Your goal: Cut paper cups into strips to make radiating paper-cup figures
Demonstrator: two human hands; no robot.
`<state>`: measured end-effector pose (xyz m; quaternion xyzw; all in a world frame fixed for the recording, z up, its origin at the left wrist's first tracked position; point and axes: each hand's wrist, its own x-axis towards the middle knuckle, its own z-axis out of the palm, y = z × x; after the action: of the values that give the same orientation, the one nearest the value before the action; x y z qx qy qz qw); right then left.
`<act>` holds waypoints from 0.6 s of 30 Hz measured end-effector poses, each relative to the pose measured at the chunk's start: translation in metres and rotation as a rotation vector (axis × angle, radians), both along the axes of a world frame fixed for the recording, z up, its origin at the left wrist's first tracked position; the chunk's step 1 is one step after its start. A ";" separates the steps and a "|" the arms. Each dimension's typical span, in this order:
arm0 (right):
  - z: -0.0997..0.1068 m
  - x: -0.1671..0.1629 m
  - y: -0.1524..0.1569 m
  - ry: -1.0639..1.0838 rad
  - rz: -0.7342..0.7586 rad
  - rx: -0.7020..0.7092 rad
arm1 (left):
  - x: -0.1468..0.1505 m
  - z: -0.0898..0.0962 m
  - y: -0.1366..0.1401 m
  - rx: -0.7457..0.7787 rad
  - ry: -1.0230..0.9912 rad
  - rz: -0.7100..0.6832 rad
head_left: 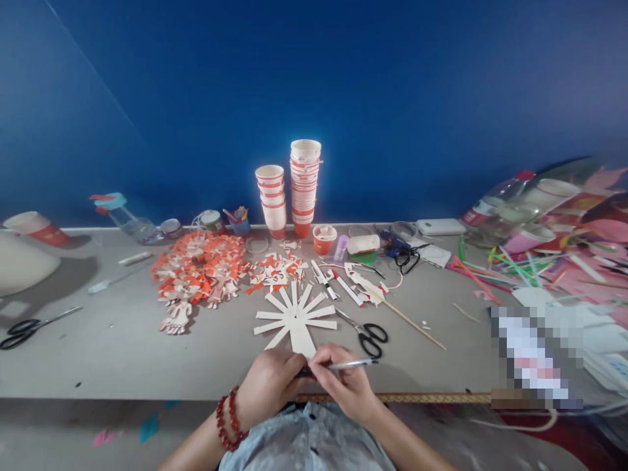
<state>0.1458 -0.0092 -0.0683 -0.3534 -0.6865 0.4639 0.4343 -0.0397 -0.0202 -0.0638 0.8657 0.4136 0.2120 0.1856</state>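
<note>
Both my hands are close together at the table's front edge. My right hand is closed around a slim pen with a silver-grey barrel, its rear end pointing right. The pen's dark front end meets my left hand, whose thumb and fingers are closed about it; whether that end is capped is hidden. Just beyond my fingers lies a white paper cup cut and flattened into radiating strips. Its nearest wide strip reaches my fingertips. Black-handled scissors lie right of it.
Orange-and-white paper cutouts are heaped at left. Two stacks of paper cups stand by the wall. Markers, a wooden stick and more scissors lie around. Bottles, straws and coloured paper crowd the right side.
</note>
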 end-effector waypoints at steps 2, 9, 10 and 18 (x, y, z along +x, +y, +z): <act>0.002 0.000 0.000 -0.056 0.040 0.013 | 0.002 -0.001 -0.002 -0.027 -0.013 0.005; 0.018 0.014 0.000 0.021 -0.028 -0.009 | 0.002 0.003 -0.011 -0.029 -0.003 0.026; 0.018 0.014 0.000 0.038 -0.086 -0.034 | 0.002 0.005 -0.012 -0.019 -0.024 0.037; -0.004 -0.009 -0.018 0.099 -0.236 -0.227 | 0.005 0.017 -0.013 0.051 -0.305 0.134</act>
<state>0.1370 -0.0273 -0.0722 -0.4552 -0.5611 0.5011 0.4762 -0.0349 -0.0334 -0.0470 0.7983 0.4320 0.3636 0.2095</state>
